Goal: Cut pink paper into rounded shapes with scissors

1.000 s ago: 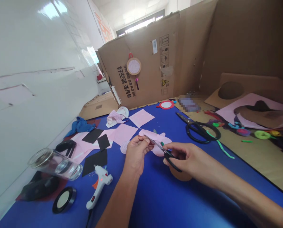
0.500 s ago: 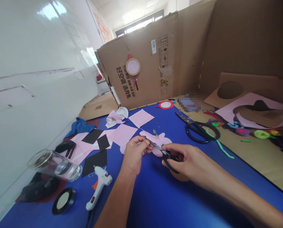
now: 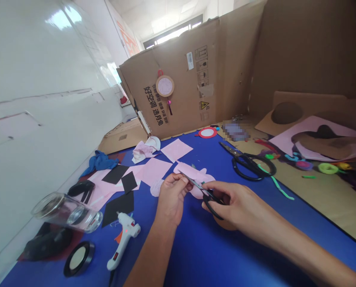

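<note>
Near the middle of the blue table, my left hand (image 3: pixel 172 195) is closed, thumb and fingers pinched at the near left edge of a pink cut-out (image 3: pixel 197 173) with a rounded, wavy outline. My right hand (image 3: pixel 230 199) grips a small pair of black-handled scissors (image 3: pixel 209 199). Their blades point up and left, over the pink cut-out and close to my left fingertips. Whether the blades bite into the material cannot be made out. A brown round piece (image 3: pixel 225 224) shows partly beneath my right hand.
To the left are a glue gun (image 3: pixel 122 239), a glass jar (image 3: pixel 67 211), a tape roll (image 3: pixel 79 258), black squares (image 3: pixel 115 207) and pink sheets (image 3: pixel 157 170). Large black scissors (image 3: pixel 249 165) and a green strip (image 3: pixel 281 189) lie right. A cardboard wall (image 3: pixel 184 91) stands behind.
The small scissors' blades and the pink cut-out have shifted slightly against each other, and a small greenish bit beyond them is now mostly hidden. Both hands keep their grip; the view has moved a little.
</note>
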{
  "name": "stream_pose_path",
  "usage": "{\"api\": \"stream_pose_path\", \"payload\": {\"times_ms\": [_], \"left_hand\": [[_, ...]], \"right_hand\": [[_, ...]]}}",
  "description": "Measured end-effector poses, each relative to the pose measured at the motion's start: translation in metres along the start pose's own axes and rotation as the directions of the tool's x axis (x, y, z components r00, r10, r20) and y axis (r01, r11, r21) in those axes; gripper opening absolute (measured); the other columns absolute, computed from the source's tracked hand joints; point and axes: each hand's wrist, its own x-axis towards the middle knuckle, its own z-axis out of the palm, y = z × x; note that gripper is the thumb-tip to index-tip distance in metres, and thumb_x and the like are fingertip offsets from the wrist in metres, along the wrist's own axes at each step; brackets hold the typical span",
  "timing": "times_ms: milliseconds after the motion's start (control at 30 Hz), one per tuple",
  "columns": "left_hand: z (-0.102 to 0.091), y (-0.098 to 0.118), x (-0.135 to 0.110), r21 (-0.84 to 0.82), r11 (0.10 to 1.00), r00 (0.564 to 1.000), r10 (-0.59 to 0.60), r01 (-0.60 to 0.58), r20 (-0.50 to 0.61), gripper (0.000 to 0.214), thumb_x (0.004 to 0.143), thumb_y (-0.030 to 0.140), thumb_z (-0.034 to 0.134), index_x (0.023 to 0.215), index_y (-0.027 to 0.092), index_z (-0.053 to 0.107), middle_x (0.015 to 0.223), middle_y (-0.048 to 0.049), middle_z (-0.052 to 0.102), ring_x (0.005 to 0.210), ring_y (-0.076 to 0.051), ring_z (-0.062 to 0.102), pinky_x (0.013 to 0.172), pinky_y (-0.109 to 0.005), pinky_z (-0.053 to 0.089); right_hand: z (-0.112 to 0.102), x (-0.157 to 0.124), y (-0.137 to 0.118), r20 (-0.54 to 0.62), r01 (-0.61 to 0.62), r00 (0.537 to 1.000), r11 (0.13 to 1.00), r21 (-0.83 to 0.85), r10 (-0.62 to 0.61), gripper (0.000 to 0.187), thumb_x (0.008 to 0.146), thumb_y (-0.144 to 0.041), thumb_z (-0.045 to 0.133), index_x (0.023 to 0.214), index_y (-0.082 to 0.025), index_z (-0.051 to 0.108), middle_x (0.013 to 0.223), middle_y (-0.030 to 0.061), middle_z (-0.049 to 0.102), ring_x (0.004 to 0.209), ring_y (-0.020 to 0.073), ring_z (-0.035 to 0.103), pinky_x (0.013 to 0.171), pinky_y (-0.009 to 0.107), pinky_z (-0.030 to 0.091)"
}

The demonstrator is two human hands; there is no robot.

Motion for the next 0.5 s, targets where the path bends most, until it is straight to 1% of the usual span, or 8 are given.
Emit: {"api": "stream_pose_path", "payload": {"times_ms": [167,300,500], "left_hand": [[0.0013,-0.0057,0.0002,-0.056,0.998,0.999,0.014,-0.016,-0.028,0.027,0.061,0.022,0.094,0.073,0.016,0.070,0.078,-0.0028,0.073,0.075,-0.016,0.069,0.078,-0.030,0.055],[0.0027,-0.0084,-0.0006,-0.081,0.996,0.999,0.032,-0.034,-0.026,0.025,0.063,0.021,0.092,0.071,0.016,0.069,0.076,-0.0017,0.072,0.075,-0.015,0.068,0.080,-0.030,0.055],[0.0038,-0.0110,-0.0014,-0.128,0.991,0.999,0.037,-0.040,-0.019,0.024,0.067,0.020,0.090,0.070,0.017,0.067,0.078,-0.0008,0.071,0.078,-0.015,0.068,0.083,-0.030,0.056]], "right_hand": [[-0.0009,-0.0022,-0.0039,-0.018,0.024,1.000,0.999,0.023,-0.023,0.041,0.090,-0.034,0.069,0.129,-0.032,0.080,0.081,-0.0005,0.079,0.066,0.0195,0.065,0.056,0.026,0.041],[-0.0027,-0.0033,-0.0081,-0.037,0.037,0.999,0.999,-0.001,-0.037,0.040,0.089,-0.033,0.069,0.127,-0.032,0.081,0.081,0.0002,0.081,0.067,0.0206,0.068,0.058,0.027,0.044],[-0.0030,-0.0017,-0.0103,-0.058,0.046,0.997,0.998,-0.048,-0.049,0.039,0.088,-0.029,0.069,0.125,-0.033,0.081,0.090,0.0009,0.082,0.075,0.0224,0.071,0.062,0.028,0.047]]}}
